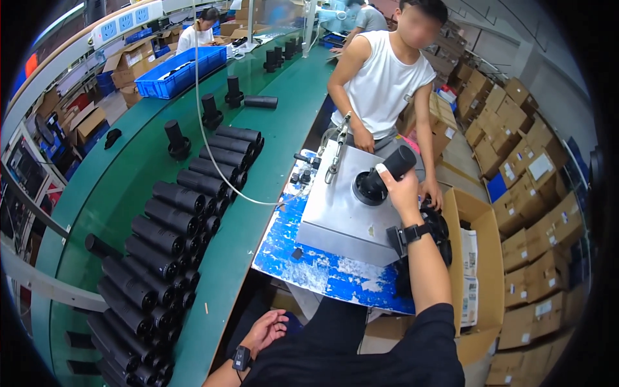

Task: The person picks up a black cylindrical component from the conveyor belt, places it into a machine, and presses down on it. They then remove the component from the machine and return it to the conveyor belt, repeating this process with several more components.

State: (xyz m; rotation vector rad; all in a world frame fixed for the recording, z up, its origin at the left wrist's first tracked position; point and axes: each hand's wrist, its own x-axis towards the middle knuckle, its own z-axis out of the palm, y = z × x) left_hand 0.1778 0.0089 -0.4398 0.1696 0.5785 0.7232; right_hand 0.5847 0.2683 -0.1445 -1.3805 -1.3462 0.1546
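The person's right hand (403,192) is closed around a black cylinder (402,158), the thumb, white at its tip, lying along the near side; the other fingers are mostly hidden behind it, so how tightly they wrap cannot be told. The cylinder sits within this grip, tilted, its lower end meeting a round black fitting (369,188) on top of the metal box (348,227), which stands on the worn blue-and-white counter (303,259). The left hand (264,331) rests well apart, below the counter's edge, its fingers (278,318) half open, loosely curled and visibly gripping nothing. Pale labels mark the stacked cartons (540,213), and white printed packages (469,278) lie in an open carton (487,258); all this lettering is too small to read. Rows of black tubes (158,238) lie at left.
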